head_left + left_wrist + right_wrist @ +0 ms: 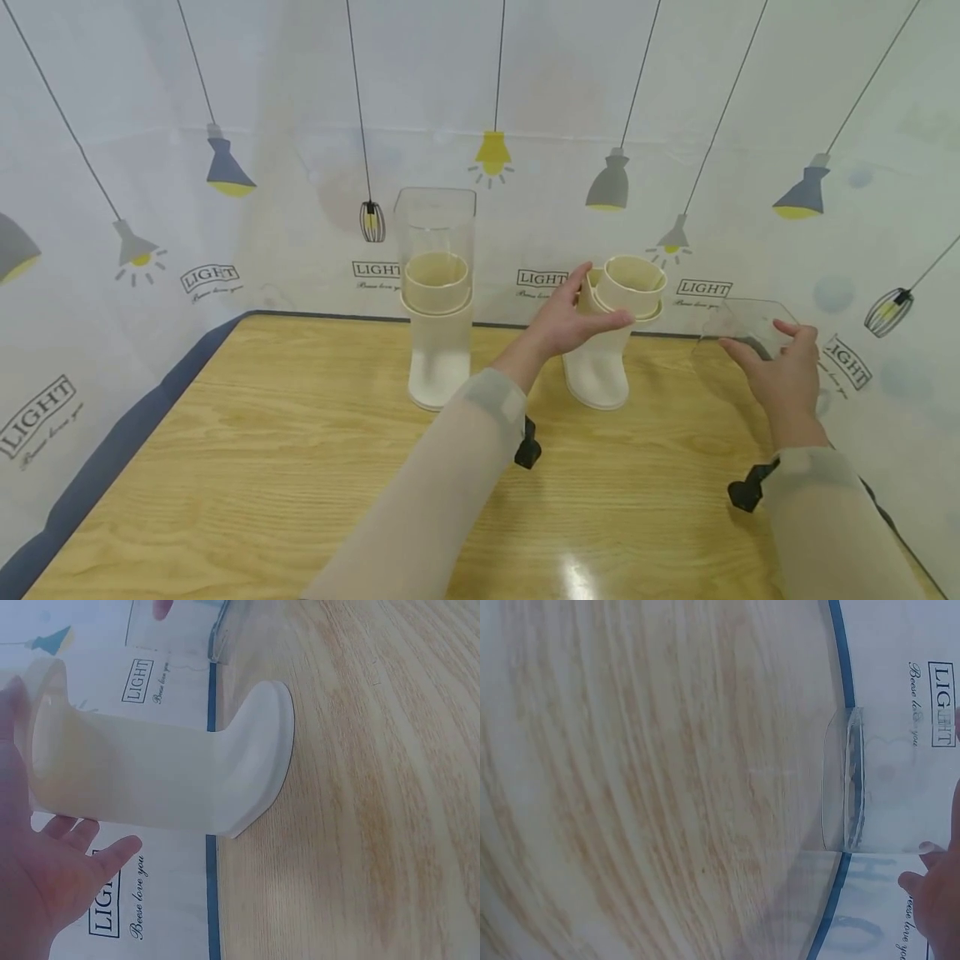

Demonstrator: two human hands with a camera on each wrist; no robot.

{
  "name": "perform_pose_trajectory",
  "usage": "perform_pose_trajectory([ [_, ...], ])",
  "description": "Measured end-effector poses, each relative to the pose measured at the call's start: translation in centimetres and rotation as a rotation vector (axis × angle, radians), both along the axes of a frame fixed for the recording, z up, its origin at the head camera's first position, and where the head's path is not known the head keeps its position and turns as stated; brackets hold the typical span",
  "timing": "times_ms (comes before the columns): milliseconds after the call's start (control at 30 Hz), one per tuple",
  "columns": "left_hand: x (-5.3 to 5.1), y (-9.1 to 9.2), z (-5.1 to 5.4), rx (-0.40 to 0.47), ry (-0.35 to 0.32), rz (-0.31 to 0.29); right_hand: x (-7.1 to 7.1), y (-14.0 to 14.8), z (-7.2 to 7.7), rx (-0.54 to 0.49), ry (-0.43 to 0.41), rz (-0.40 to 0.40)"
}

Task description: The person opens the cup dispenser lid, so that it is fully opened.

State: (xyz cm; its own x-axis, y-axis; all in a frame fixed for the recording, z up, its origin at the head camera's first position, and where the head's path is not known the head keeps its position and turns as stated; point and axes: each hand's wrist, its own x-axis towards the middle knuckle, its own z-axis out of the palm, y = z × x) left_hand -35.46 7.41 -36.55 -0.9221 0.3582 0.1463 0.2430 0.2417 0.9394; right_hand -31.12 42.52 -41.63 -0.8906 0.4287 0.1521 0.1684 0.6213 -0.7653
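My left hand (566,321) grips the top of a white stand (597,367) with a curved foot. Its thumb lies across the front and its fingers are at the left side; the left wrist view shows this hand (45,877) close to the rim. A cream round cup (633,287) sits at the stand's top. To the right, my right hand (791,375) holds a clear plastic container (738,321) between thumb and fingers; its lower edge shows in the right wrist view near the table's back edge, and whether it touches the table I cannot tell.
A matching white stand (441,354) stands upright to the left, with a tall clear container (437,208) on top around its cream cup. Behind the wooden table (262,467) hangs a white printed cloth (300,167) with lamp drawings. A dark blue border (112,442) runs along the table's edge.
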Motion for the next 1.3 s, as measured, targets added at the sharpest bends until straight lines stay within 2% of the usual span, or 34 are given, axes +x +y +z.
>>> perform_pose_trajectory([
  [100,0.0,-0.1,0.1,-0.014,-0.007,-0.002,0.1,0.0,0.0,0.001,-0.015,0.004],
  [233,0.0,-0.2,0.3,-0.032,-0.017,-0.012,0.3,0.2,0.2,0.054,-0.031,0.004],
  [433,0.1,-0.8,0.0,-0.035,-0.029,-0.006,0.5,0.0,0.7,0.124,0.006,0.025],
  [533,0.5,-1.4,-0.3,-0.038,-0.027,-0.018,0.9,-0.3,1.5,0.144,0.034,0.019],
  [633,1.1,-2.4,-0.4,-0.042,-0.013,-0.042,1.4,-1.0,3.0,0.138,0.069,0.006],
  [767,2.3,-3.7,-0.1,-0.056,0.008,-0.072,2.6,-2.4,5.5,0.063,0.126,0.024],
  [933,4.4,-5.3,0.6,-0.039,0.054,-0.129,4.5,-4.9,7.9,-0.016,0.201,0.113],
  [1067,6.2,-6.6,1.5,-0.025,0.104,-0.173,5.9,-7.1,8.9,-0.024,0.239,0.197],
  [1300,9.4,-9.3,2.6,-0.019,0.150,-0.195,7.7,-11.0,9.6,0.008,0.295,0.293],
])
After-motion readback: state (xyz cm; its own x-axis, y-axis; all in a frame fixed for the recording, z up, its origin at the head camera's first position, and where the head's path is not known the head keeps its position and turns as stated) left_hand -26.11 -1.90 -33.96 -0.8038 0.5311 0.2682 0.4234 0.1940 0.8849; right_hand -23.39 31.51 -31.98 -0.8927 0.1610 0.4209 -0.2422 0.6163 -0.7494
